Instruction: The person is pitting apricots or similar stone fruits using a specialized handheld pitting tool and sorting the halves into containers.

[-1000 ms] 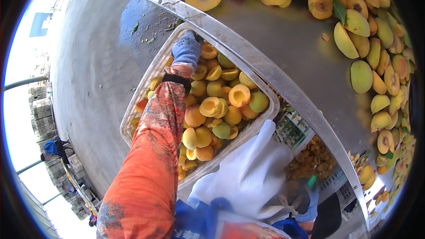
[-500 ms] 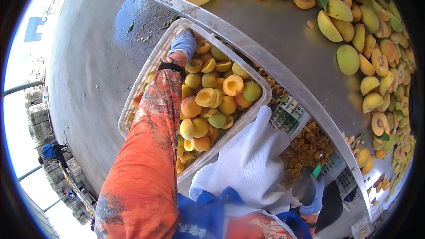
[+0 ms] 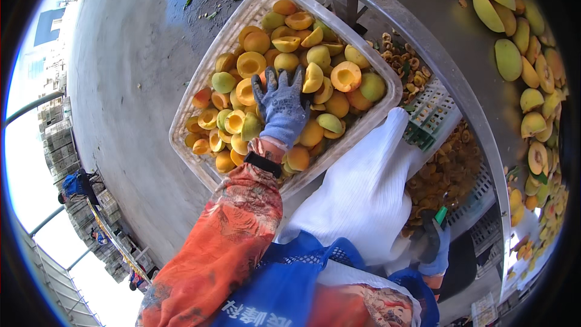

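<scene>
My left hand lay flat on a crate of halved peaches.

The grey concrete floor (image 3: 121, 85) filled the left of the view, and the steel sorting table (image 3: 448, 72) ran along the right, with cut peach halves (image 3: 532, 66) scattered over its top. Between them stood the white plastic crate (image 3: 200, 94), heaped with the halved peaches (image 3: 290, 54) (yellow and orange, some cut side up). Beside it, under the table's edge, a slotted crate of brown peach pits (image 3: 445, 172) stood. My left hand (image 3: 281, 109), in a grey-blue glove, rested palm down on the fruit, fingers spread and gripping nothing. My right hand (image 3: 434, 243) sat low by my apron, closed around a green-handled tool (image 3: 440, 215).
</scene>
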The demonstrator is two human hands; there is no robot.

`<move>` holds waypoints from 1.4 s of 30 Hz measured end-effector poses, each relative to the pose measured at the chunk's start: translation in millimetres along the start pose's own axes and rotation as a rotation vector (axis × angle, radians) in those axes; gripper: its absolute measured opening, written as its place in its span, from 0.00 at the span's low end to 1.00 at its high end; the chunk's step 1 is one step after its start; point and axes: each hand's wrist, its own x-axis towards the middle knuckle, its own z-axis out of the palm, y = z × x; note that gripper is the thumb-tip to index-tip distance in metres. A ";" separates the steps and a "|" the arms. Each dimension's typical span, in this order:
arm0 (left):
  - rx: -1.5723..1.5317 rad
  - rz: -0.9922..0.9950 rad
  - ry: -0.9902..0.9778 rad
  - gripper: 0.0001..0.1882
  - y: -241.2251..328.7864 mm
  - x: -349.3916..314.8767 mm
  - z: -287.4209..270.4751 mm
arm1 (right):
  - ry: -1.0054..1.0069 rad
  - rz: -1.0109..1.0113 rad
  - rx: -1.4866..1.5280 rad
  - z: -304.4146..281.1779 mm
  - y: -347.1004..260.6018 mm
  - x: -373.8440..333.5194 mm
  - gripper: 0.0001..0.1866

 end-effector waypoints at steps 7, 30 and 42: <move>-0.047 0.141 -0.139 0.27 -16.2 10.8 9.6 | -0.002 -0.093 -0.003 -4.3 -7.5 -37.5 0.13; -0.136 0.209 0.110 0.29 -12.8 18.6 -16.4 | 0.033 -0.175 -0.022 -49.5 -3.0 -34.4 0.16; -0.100 -0.109 -0.202 0.07 -86.0 -177.7 -28.8 | -0.047 -0.198 -0.101 3.2 15.3 -59.0 0.14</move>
